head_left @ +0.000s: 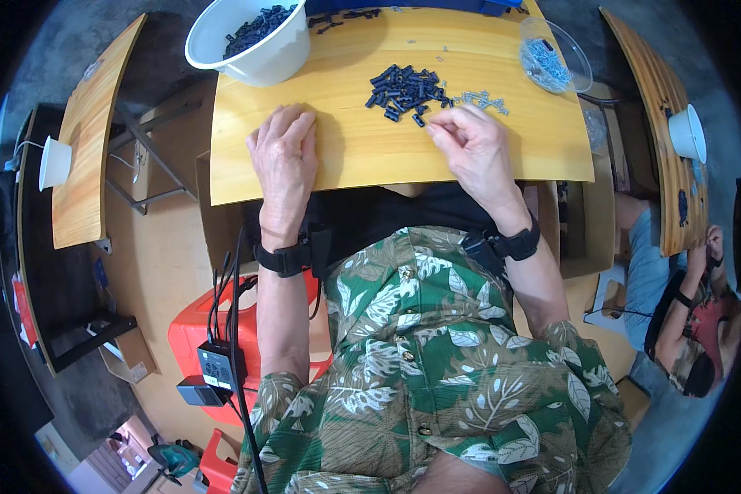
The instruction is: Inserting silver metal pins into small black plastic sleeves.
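Picking at the small parts on the table

My left hand (284,156) lay flat and released on the wooden table (346,165); my right hand (469,144) pinched its fingertips just beside the pile of dark plastic pieces (403,90) and the small silver screws (482,100). Whether it gripped one, I couldn't tell. I judged a finer pinch came next.

A light wooden table (370,165) stood at centre, toward twelve o'clock. Curved wooden tabletops stood at nine o'clock (86,140) and three o'clock (654,115). The floor (152,239) was tan, with grey concrete (74,33) toward eleven o'clock. A red plastic stool (193,333) sat at seven o'clock. Lighting was even.
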A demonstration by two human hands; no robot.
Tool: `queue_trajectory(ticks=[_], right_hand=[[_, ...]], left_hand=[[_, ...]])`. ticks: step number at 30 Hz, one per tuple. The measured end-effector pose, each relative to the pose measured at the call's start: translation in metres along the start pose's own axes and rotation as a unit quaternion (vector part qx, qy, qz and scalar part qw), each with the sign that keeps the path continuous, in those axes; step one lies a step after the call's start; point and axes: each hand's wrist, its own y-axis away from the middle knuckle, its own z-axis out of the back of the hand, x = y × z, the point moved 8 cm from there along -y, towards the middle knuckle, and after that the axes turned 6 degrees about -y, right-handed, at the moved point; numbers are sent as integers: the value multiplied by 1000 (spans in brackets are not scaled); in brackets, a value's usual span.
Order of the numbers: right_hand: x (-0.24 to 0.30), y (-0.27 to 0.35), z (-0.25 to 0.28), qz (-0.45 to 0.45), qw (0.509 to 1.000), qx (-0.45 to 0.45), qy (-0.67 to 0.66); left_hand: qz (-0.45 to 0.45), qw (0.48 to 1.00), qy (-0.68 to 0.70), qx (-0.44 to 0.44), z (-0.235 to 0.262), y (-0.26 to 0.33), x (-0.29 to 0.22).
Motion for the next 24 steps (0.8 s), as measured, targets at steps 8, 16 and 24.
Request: queue_trajectory(ticks=[8,16,24], right_hand=[[9,-7,-14,83,982,7,169],[-4,11,-4,-92,955,103,-263],[34,54,1,-133,821,168,-529]], left_hand=[[13,1000,1,-4,1,6,4],[42,998,11,-40,18,14,-2],[64,960,271,11,69,20,-70]])
